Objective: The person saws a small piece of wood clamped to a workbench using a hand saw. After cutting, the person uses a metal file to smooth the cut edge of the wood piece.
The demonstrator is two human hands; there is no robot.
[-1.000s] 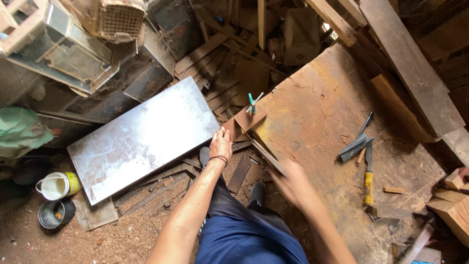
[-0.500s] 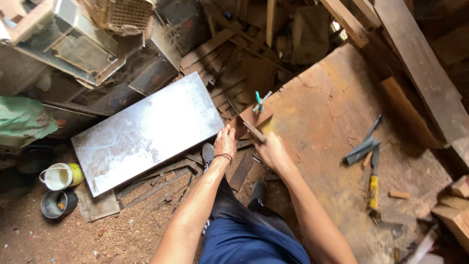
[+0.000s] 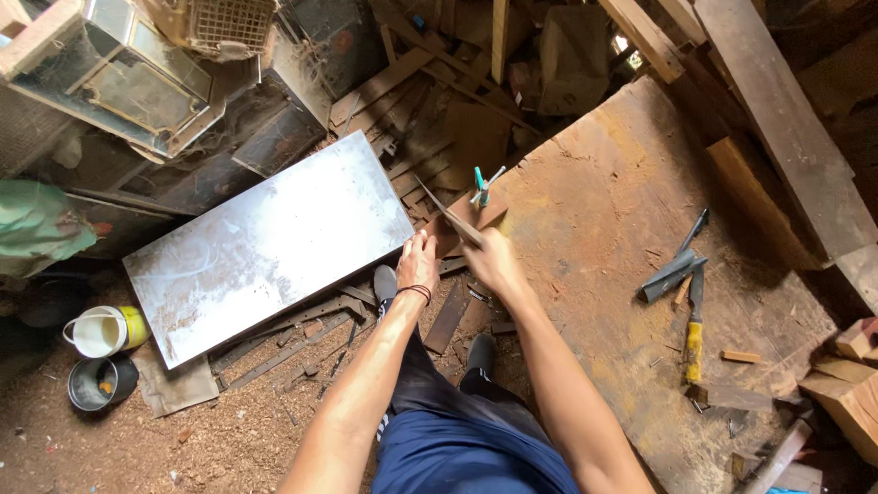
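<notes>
Rough woodworking workshop. Worn wooden bench [image 3: 631, 229] at right carries a yellow-handled chisel [image 3: 694, 331] and offcut blocks [image 3: 846, 384]. Planks [image 3: 777, 119] lean far right. Sawdust floor [image 3: 128, 448] near left, strewn with wood strips [image 3: 302, 334]; metal sheet [image 3: 270, 242] lies centre-left.

soft daylight reaches my feed from the upper right, warming the wooden desk [image 3: 640, 229] and leaving the stacked clutter up top in deep shadow. the grey metal sheet [image 3: 274, 247] shows a pale, washed sheen. my wide lens bends the planks at the edges; both forearms look slightly soft near the bottom.
</notes>
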